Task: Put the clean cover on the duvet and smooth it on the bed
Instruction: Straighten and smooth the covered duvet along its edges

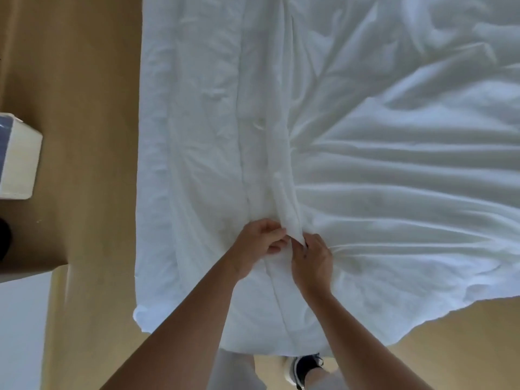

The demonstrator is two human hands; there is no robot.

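Pinching a fold of the cover (365,192), left hand (259,243) and right hand (312,261) fingers curl together.

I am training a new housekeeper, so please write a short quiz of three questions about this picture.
1. True or false: the left hand and the right hand both pinch the white cover.
2. What shows below the cover's near edge? A. a pillow B. a shoe C. a basket
3. Fill in: right of the hands, the cover lies ____ (smooth / wrinkled).
Key: 1 true; 2 B; 3 wrinkled.
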